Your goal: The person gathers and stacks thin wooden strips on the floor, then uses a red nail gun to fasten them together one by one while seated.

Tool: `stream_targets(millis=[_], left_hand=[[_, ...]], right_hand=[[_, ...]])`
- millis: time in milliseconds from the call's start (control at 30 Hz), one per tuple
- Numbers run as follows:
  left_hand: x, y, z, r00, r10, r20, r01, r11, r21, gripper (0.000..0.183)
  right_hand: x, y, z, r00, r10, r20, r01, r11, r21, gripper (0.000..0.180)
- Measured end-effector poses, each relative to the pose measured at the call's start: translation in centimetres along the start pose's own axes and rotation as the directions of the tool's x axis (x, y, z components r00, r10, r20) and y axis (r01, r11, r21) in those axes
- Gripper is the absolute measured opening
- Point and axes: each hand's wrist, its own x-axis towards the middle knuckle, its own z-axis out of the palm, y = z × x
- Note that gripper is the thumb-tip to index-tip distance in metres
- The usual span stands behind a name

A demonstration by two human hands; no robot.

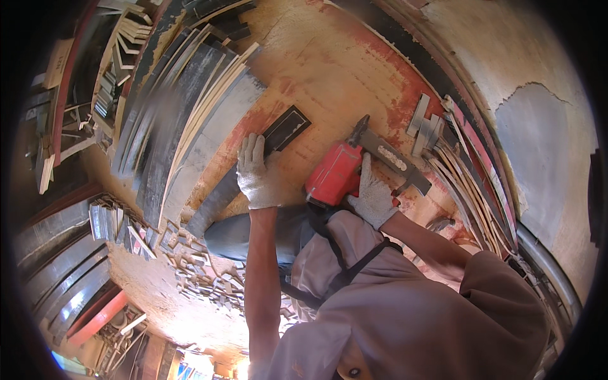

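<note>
My left hand [254,171], in a light knit glove, lies with straight fingers over a dark board strip [218,199] and the near end of a black rectangular panel [287,127]. Its palm is hidden, so I cannot tell whether it grips them. In a matching glove, my right hand [375,197] is closed around the handle of a red nail gun [335,173], its index finger extended along the tool. The gun's dark nose points away from me, to the right of the panel. A grey slotted magazine [389,154] slants off to the right.
Long stacked boards [204,104] stand to the left. More strips [468,190] lean at the right near a metal pipe [551,261], with short grey pieces [425,126] beside them. Many small offcuts [209,275] litter the floor behind my knee [237,237].
</note>
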Motion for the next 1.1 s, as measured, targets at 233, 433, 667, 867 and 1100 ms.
stream_targets(millis=[233, 433, 667, 867, 1100], left_hand=[[0.8, 1.1, -0.4, 0.991, -0.072, 0.109, 0.055, 0.987, 0.149, 0.053], [1.3, 1.7, -0.9, 0.982, -0.098, 0.164, 0.071, 0.984, 0.164, 0.053], [1.1, 1.4, -0.5, 0.982, -0.095, 0.166, 0.063, 0.980, 0.189, 0.054], [1.4, 1.6, -0.8, 0.972, -0.110, 0.206, 0.065, 0.975, 0.211, 0.054], [1.4, 1.6, -0.8, 0.960, -0.140, 0.242, 0.081, 0.967, 0.240, 0.056]], right_hand=[[-1.3, -1.3, -4.4, 0.995, -0.079, -0.052, 0.090, 0.963, 0.256, 0.104], [-3.9, 0.5, -7.2, 0.988, -0.150, -0.028, 0.153, 0.970, 0.187, 0.083], [-5.3, 5.9, -3.2, 0.994, -0.087, 0.062, 0.062, 0.941, 0.333, 0.082], [-6.1, 7.1, -1.2, 0.983, -0.173, -0.057, 0.178, 0.977, 0.117, 0.080], [-5.3, 6.0, -3.6, 0.997, -0.056, 0.049, 0.039, 0.954, 0.298, 0.077]])
